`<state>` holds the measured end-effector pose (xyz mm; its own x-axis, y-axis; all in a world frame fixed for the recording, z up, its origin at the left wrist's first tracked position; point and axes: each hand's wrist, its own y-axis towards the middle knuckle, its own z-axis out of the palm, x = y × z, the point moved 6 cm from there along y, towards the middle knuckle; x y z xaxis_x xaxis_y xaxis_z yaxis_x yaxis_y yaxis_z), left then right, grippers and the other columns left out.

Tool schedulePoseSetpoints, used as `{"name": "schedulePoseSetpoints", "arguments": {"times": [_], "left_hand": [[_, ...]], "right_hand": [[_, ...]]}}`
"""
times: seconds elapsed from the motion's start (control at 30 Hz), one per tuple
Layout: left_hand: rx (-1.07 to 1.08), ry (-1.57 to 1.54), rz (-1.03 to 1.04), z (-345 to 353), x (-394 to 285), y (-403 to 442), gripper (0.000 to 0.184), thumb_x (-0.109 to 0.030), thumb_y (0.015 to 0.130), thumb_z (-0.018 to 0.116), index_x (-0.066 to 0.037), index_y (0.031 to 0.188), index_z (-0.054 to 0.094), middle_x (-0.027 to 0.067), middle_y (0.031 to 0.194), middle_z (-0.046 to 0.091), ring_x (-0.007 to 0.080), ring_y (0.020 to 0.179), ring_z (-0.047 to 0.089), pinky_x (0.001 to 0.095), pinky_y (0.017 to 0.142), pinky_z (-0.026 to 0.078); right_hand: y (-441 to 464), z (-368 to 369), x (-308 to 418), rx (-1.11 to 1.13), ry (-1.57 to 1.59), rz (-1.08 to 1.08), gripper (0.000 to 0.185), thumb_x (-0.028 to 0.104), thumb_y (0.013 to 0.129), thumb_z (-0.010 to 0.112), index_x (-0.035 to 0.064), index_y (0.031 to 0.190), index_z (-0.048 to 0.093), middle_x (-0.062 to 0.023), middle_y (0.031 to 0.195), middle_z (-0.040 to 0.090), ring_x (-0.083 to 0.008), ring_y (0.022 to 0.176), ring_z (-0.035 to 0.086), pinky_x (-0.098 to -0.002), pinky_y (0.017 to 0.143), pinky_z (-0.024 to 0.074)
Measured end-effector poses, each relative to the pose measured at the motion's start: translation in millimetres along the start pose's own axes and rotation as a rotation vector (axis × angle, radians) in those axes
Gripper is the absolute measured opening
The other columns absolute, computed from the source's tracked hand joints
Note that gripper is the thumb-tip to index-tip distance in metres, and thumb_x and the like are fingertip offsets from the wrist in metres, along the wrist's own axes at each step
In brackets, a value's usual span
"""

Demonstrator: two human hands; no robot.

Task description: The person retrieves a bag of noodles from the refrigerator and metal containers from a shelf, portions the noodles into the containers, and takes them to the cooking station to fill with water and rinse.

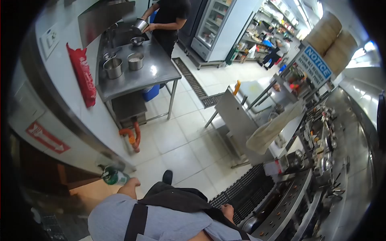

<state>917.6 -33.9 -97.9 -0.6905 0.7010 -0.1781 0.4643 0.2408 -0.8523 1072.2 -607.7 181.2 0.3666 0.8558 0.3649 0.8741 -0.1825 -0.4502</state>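
Low in the view, my left hand (pixel 134 183) hangs beside my body, small and partly hidden. A green bottle (pixel 115 176) shows just past its wrist, by the foot of the wall; I see no grip on it. At my other side, my right hand (pixel 228 210) is loosely curled near the black rubber mat (pixel 246 194), with nothing visible in it. Between the hands, a dark apron (pixel 177 197) covers my front.
On the left, a steel table (pixel 161 66) holds metal pots (pixel 113 68); a co-worker (pixel 171 20) stands behind it holding a pot. A steel counter (pixel 241 116) and a cooking range (pixel 281 207) line the right. Orange-red pipes (pixel 136 138) curve by the table's leg.
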Motion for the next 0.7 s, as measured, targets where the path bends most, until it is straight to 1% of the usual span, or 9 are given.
{"name": "schedulePoseSetpoints", "arguments": {"times": [0.03, 0.13, 0.27, 0.37, 0.47, 0.5, 0.53, 0.6, 0.7], "left_hand": [[-0.04, 0.153, 0.06, -38.9, -42.9, 34.1, 0.033, -0.023, 0.07, 0.055, -0.006, 0.095, 0.069, 0.0197, 0.106, 0.062, 0.0322, 0.097, 0.061, 0.04, 0.085, 0.048], [-0.311, 0.174, 0.283, -163.9, -179.1, 48.8, 0.025, -0.019, 0.069, 0.055, -0.004, 0.084, 0.069, 0.0183, 0.095, 0.065, 0.0327, 0.091, 0.063, 0.042, 0.078, 0.05], [-0.481, -0.033, 0.492, -252.4, -291.2, 66.1, 0.025, -0.018, 0.068, 0.054, -0.007, 0.085, 0.069, 0.0172, 0.093, 0.066, 0.0333, 0.087, 0.063, 0.04, 0.077, 0.051], [-0.449, -0.02, 0.58, -268.9, -330.7, 67.6, 0.027, -0.019, 0.068, 0.054, -0.007, 0.087, 0.069, 0.0168, 0.092, 0.066, 0.0335, 0.086, 0.063, 0.0401, 0.077, 0.051], [-0.319, 0.222, 0.566, -260.9, -331.4, 97.7, 0.03, -0.02, 0.068, 0.054, -0.007, 0.09, 0.069, 0.0166, 0.095, 0.066, 0.0325, 0.087, 0.063, 0.0401, 0.079, 0.05], [-0.238, 0.315, 0.537, -259.2, -322.0, 106.0, 0.03, -0.021, 0.069, 0.053, -0.007, 0.091, 0.069, 0.0168, 0.096, 0.066, 0.0324, 0.088, 0.063, 0.0401, 0.08, 0.05], [-0.215, 0.357, 0.454, -258.7, -306.4, 118.6, 0.03, -0.021, 0.07, 0.053, -0.006, 0.091, 0.069, 0.0167, 0.097, 0.066, 0.0318, 0.089, 0.064, 0.0399, 0.081, 0.05], [-0.138, 0.419, 0.283, -253.5, -257.3, 145.1, 0.032, -0.022, 0.07, 0.053, -0.005, 0.091, 0.069, 0.0165, 0.097, 0.066, 0.0305, 0.091, 0.064, 0.0394, 0.081, 0.05], [-0.056, 0.317, 0.034, -256.7, -178.9, 170.6, 0.034, -0.023, 0.07, 0.055, -0.005, 0.095, 0.069, 0.0158, 0.093, 0.067, 0.0272, 0.091, 0.065, 0.0382, 0.081, 0.05]], "right_hand": [[20.7, 0.4, 9.7, -0.02, -0.007, -0.01, 0.028, 0.025, 0.074, 0.063, 0.0019, 0.09, 0.069, -0.0182, 0.081, 0.067, -0.031, 0.082, 0.066, -0.0377, 0.075, 0.0507], [72.5, 6.8, 46.7, -0.038, -0.101, -0.289, 0.025, 0.023, 0.076, 0.06, 0.0007, 0.086, 0.068, -0.0198, 0.079, 0.066, -0.0337, 0.079, 0.065, -0.0397, 0.074, 0.0499], [108.1, -6.8, 119.4, -0.013, -0.015, -0.222, 0.027, 0.024, 0.078, 0.059, 0.0028, 0.09, 0.068, -0.0174, 0.075, 0.066, -0.0299, 0.074, 0.066, -0.0383, 0.071, 0.0508], [119.3, -13.9, 160.2, 0.072, 0.123, -0.155, 0.027, 0.026, 0.078, 0.06, 0.0027, 0.09, 0.068, -0.0167, 0.072, 0.066, -0.0283, 0.071, 0.066, -0.0379, 0.071, 0.0511], [151.9, 6.1, 151.8, 0.153, 0.068, -0.162, 0.027, 0.025, 0.077, 0.06, 0.0023, 0.089, 0.068, -0.0168, 0.073, 0.066, -0.0294, 0.074, 0.066, -0.0386, 0.071, 0.0512], [180.1, 34.8, 122.0, 0.125, -0.031, -0.261, 0.027, 0.025, 0.077, 0.06, 0.0026, 0.088, 0.068, -0.0171, 0.076, 0.067, -0.0296, 0.076, 0.066, -0.0388, 0.071, 0.0512], [213.0, 69.1, 88.8, 0.104, -0.13, -0.355, 0.027, 0.026, 0.076, 0.059, 0.0029, 0.087, 0.068, -0.0174, 0.078, 0.067, -0.0298, 0.078, 0.066, -0.0391, 0.071, 0.0512], [250.6, 97.1, 64.7, 0.145, -0.174, -0.347, 0.026, 0.026, 0.076, 0.059, 0.003, 0.085, 0.068, -0.0174, 0.078, 0.067, -0.0303, 0.078, 0.065, -0.0395, 0.071, 0.0511], [318.0, 100.1, 55.7, 0.179, -0.336, -0.333, 0.025, 0.026, 0.075, 0.059, 0.0033, 0.079, 0.068, -0.0175, 0.079, 0.066, -0.0316, 0.077, 0.065, -0.0406, 0.07, 0.0506]]}}
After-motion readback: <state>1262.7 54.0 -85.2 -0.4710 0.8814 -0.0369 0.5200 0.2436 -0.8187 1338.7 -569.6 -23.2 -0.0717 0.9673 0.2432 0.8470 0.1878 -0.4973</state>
